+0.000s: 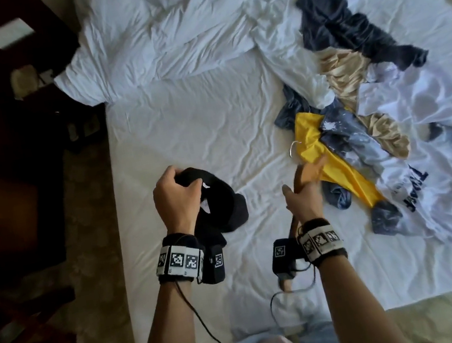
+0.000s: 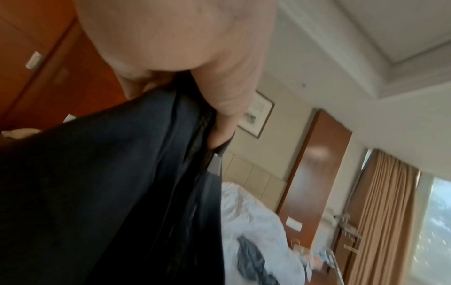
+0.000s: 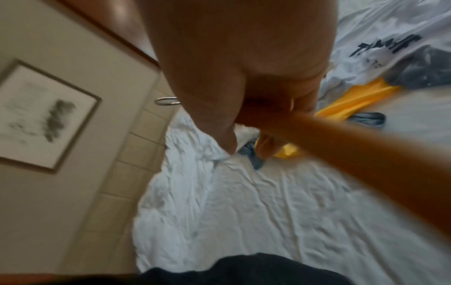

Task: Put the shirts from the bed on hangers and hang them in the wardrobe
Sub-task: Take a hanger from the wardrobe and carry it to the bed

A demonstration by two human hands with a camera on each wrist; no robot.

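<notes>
From the head view, the left hand [image 1: 176,195] is curled round a bunched black shirt [image 1: 218,203], lifted off the bed [image 1: 180,125] at what looks like the collar, probably so the neck opening faces the hanger. The right hand [image 1: 304,196] clasps a wooden hanger [image 1: 307,170] by one arm, its metal hook [image 1: 293,149] pointing away toward the pile [image 1: 376,120] of remaining shirts lying at the right of the bed. Holding it that way likely leaves the free arm ready to slide into the shirt.

The left wrist view shows fingers [image 2: 227,96] clamped on dark folds of the shirt.

The right wrist view, blurred, shows the hanger gripped firmly, the hook beyond the hand and the yellow shirt [image 3: 354,104] on the sheet behind.
</notes>
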